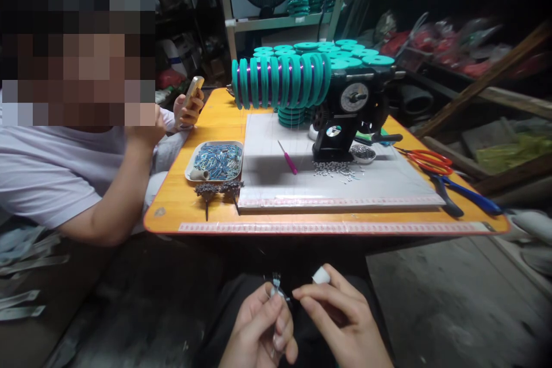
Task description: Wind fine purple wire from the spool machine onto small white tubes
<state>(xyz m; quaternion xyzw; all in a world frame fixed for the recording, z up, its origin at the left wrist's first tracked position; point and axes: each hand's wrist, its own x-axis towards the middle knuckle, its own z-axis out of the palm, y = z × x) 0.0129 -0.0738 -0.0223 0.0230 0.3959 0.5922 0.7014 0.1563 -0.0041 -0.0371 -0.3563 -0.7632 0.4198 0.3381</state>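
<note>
Low in the view, over my lap, my left hand (264,322) pinches a small dark-and-pale piece (276,284) between thumb and forefinger. Its exact kind is too small to make out. Just to the right, my right hand (338,316) has its thumb and forefinger tips brought close together. Whether a thin line or other tiny thing sits between those tips cannot be seen. A white cover or wrap (321,276) shows at one of the right fingers. Both hands are in front of the table (172,210), below its near edge.
On the table stand a black cranked machine (336,126) with teal spools (280,80), a dish of small tubes (215,161), a pink-handled pick (290,162), loose metal bits (334,171), red-handled scissors (431,160) and blue-handled pliers (474,195). A person (86,184) sits left, holding a phone (194,91).
</note>
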